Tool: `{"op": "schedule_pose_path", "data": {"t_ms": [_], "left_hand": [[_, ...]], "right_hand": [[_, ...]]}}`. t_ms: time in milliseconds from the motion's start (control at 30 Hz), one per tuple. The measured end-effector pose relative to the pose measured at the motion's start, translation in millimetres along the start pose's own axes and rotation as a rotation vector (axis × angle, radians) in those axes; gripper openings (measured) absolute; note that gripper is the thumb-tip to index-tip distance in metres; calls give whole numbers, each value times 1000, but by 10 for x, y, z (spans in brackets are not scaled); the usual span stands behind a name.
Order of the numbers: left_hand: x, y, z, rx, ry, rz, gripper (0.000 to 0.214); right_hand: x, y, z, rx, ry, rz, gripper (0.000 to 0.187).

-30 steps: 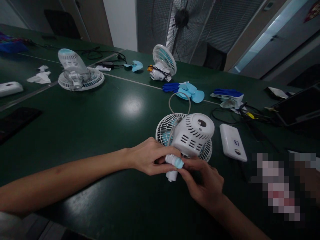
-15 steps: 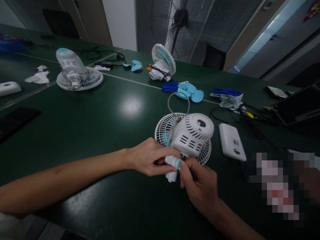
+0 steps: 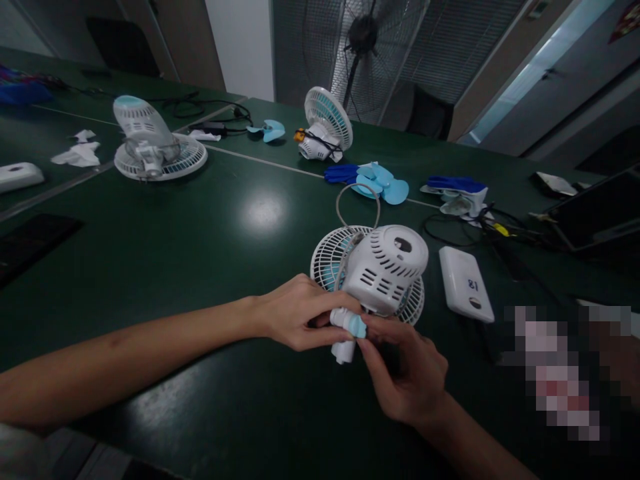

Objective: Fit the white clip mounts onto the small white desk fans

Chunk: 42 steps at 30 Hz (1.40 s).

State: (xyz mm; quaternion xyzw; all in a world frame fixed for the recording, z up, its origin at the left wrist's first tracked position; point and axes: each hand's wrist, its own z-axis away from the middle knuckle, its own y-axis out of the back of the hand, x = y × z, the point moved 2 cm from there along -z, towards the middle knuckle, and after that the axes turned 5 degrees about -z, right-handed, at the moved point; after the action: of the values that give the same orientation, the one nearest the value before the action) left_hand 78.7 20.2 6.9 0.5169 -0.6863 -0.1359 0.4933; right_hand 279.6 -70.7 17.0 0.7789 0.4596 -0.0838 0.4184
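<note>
A white fan (image 3: 387, 267) lies on the table, its grille (image 3: 333, 257) underneath and its slotted motor housing on top. At the near end of the fan, my left hand (image 3: 303, 313) is closed around the white pivot joint (image 3: 341, 319). On the end of that joint sits a light-blue knob (image 3: 357, 326). My right hand (image 3: 413, 370) has thumb and forefinger at the knob's right edge, closed in a pinch on it. Below the joint a short white stem (image 3: 343, 352) sticks out. A wire ring (image 3: 358, 188) rises behind the housing.
Right of the fan lies a white rectangular case (image 3: 466, 283). Beyond it are blue-white gloves (image 3: 457, 190) and cables. Light-blue fan blades (image 3: 383, 183) lie behind the fan. Two other white fans, one at the left (image 3: 160, 150) and one at the back (image 3: 325, 123), rest on the green table (image 3: 225, 233).
My right hand has shifted slightly right, its thumb moving from over the light-blue knob to its edge, so more of the knob shows. My left hand and the fan stay nearly still.
</note>
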Motion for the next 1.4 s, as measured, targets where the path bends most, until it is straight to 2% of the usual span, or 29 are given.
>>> {"op": "schedule_pose_path", "data": {"t_ms": [267, 500, 667, 733, 833, 933, 1000, 1100, 1233, 1400], "left_hand": [[1, -2, 3, 3, -12, -14, 33], [14, 4, -5, -5, -11, -12, 32], [27, 0, -18, -1, -19, -22, 34], [26, -1, -20, 5, -23, -19, 34], [24, 8, -20, 10, -24, -7, 32], [21, 22, -18, 12, -14, 7, 33], [15, 25, -12, 7, 0, 22, 34], [3, 14, 0, -3, 15, 34, 33], [-2, -14, 11, -6, 9, 9, 33], [17, -15, 0, 1, 6, -11, 33]], "right_hand": [[19, -23, 3, 56, -1, 74, 9], [-3, -17, -90, 74, -38, 146, 30], [-13, -50, -98, 38, -46, 154, 35], [-17, -49, -82, 25, -32, 130, 31], [-13, -15, -53, 32, -35, 39, 4], [11, 18, -40, -13, 10, -61, 27], [44, 28, -45, -56, 52, -106, 33], [99, 40, -62, -52, 79, -157, 29], [103, 28, -74, -2, 78, -54, 8], [40, -24, -80, -18, 70, 87, 27]]}}
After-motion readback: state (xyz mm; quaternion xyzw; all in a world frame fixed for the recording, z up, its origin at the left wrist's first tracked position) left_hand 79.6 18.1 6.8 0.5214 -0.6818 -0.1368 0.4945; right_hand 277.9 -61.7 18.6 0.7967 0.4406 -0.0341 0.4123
